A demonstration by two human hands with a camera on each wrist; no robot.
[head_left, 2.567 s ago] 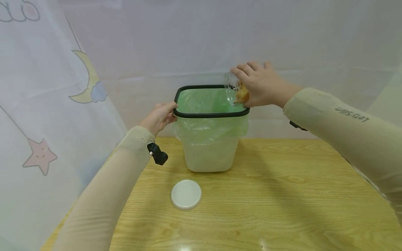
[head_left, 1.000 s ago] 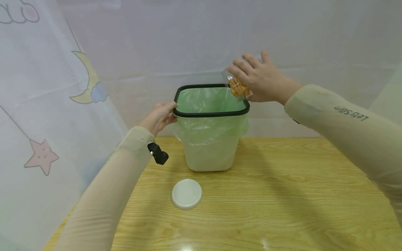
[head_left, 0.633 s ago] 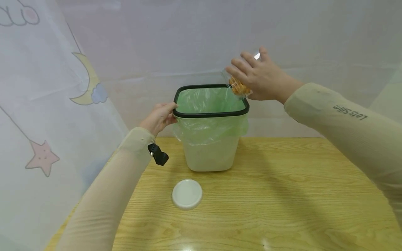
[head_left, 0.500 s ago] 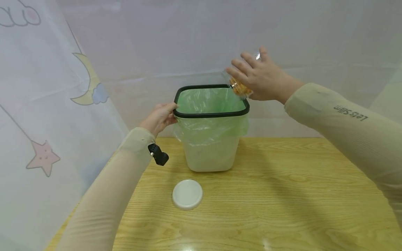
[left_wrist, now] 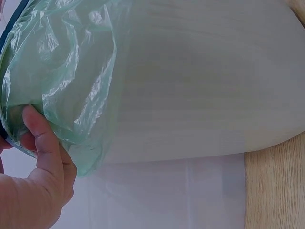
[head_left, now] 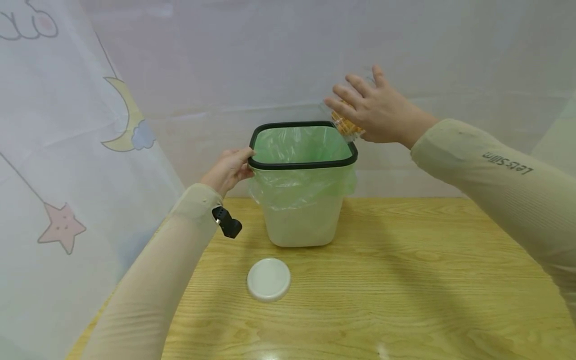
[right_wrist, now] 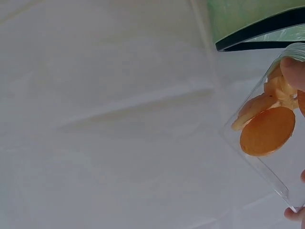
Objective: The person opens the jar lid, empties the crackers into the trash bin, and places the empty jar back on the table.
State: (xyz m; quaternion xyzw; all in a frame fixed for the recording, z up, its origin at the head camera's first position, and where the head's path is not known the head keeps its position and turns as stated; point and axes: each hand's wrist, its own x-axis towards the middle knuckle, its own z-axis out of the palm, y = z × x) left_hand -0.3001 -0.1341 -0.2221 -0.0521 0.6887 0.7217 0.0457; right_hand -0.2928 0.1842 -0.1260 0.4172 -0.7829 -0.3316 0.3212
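My left hand [head_left: 228, 169] grips the black rim [head_left: 302, 165] of a pale waste bin [head_left: 300, 222] at its left corner. Thumb on top, the fingers lie below the rim against the green bin liner [left_wrist: 71, 76]. Above the bin's right rear corner, my right hand [head_left: 377, 111] holds a clear plastic jar [right_wrist: 269, 172] tilted, its mouth toward the bin. Inside the jar, orange, flat, rounded snack-like pieces [right_wrist: 268, 131] are bunched toward the neck. In the head view, the right hand hides much of the jar.
A round white lid [head_left: 268, 280] lies on the wooden table [head_left: 382, 300] in front of the bin. Behind hangs a pale cloth backdrop [head_left: 252, 60] with printed moon and star. A small black device [head_left: 227, 222] is strapped to the left wrist.
My right hand has risen and tipped the jar more steeply over the bin's right side, then shifted slightly right. The orange pieces moved within the jar. My left hand has stayed on the rim.
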